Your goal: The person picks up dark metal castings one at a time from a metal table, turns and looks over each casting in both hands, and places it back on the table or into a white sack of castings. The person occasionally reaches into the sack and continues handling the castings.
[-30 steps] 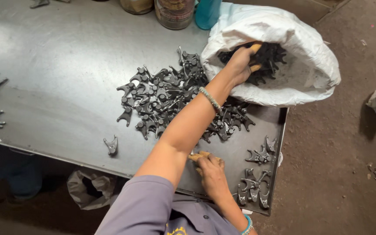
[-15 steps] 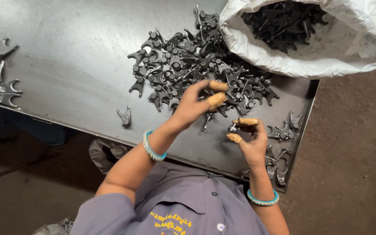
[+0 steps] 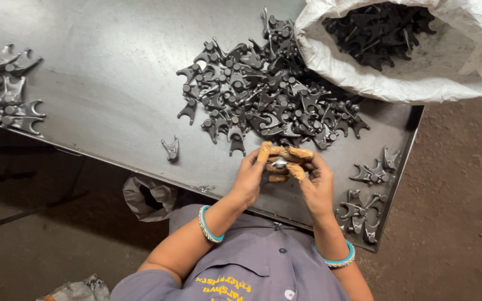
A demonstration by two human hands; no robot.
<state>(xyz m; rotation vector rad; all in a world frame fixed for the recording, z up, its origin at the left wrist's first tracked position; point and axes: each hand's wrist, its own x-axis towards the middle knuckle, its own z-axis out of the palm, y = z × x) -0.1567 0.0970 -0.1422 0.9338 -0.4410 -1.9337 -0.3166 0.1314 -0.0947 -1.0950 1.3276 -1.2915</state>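
My left hand (image 3: pixel 250 177) and right hand (image 3: pixel 313 184) are pressed together, fingertips closed around one small metal fork part (image 3: pixel 278 164), just below the big heap of dark fork parts (image 3: pixel 263 100). The white sack (image 3: pixel 364 78) lies right of that heap, a lone part (image 3: pixel 170 149) to its lower left.

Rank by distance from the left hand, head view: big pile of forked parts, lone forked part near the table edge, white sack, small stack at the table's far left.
From the left hand:
1. Big pile, just above the fingers.
2. Lone part, to its left by the table edge.
3. White sack, upper right.
4. Small stack, far left end.
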